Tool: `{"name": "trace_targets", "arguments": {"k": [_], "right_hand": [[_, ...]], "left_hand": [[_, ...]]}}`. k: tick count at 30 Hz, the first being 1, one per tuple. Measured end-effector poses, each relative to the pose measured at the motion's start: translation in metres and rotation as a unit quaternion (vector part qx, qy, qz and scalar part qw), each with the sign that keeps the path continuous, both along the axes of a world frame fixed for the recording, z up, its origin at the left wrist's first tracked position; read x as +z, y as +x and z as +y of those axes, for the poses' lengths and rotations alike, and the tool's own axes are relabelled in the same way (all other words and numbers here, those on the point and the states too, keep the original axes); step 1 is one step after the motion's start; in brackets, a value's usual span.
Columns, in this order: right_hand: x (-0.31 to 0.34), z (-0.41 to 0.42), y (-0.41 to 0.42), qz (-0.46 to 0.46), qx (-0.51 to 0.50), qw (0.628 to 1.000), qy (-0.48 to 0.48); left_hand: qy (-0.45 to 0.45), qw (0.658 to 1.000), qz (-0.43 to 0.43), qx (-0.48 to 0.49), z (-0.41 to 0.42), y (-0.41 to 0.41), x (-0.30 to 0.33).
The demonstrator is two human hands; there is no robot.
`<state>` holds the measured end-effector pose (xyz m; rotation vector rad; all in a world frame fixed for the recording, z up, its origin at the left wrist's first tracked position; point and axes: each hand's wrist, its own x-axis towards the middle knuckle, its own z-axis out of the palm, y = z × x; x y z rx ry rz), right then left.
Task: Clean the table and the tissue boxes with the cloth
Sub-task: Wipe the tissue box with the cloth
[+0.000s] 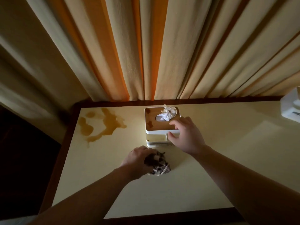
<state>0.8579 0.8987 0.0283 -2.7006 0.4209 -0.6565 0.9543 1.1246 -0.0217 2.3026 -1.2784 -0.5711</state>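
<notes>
A white tissue box (155,127) with a brown wooden lid stands at the back middle of the cream table (211,159); a tissue sticks out of its slot. Brown spots mark its lid. My right hand (185,135) grips the box's front right corner, fingers on the lid and thumb on the side. My left hand (138,159) holds a crumpled dark patterned cloth (158,164) on the table, just in front of the box. A brown spill (100,125) spreads over the table's back left area. A second white tissue box (290,106) sits at the far right edge, partly cut off.
Beige and orange curtains (146,54) hang right behind the table. The table has a dark wooden rim (63,143); beyond its left edge the floor is dark.
</notes>
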Motion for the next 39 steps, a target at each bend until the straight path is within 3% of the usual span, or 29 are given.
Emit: {"name": "trace_targets", "arguments": {"k": [5, 12, 17, 27, 39], "right_hand": [[0.019, -0.015, 0.037, 0.119, 0.038, 0.992, -0.02], [0.014, -0.041, 0.078, 0.323, 0.094, 0.941, -0.026], [0.007, -0.041, 0.082, 0.292, 0.089, 0.952, -0.021], [0.003, -0.045, 0.08, 0.25, 0.102, 0.963, 0.005], [0.003, -0.039, 0.08, 0.278, 0.073, 0.958, 0.009]], "left_hand": [[-0.044, 0.999, 0.004, 0.024, 0.012, 0.038, 0.04], [-0.067, 0.997, -0.015, 0.027, -0.019, 0.097, 0.097], [-0.017, 0.998, -0.044, -0.031, -0.056, 0.108, 0.085], [0.007, 0.994, -0.104, 0.014, -0.118, 0.144, 0.092], [0.038, 0.995, -0.091, -0.01, -0.075, 0.095, 0.098]]}}
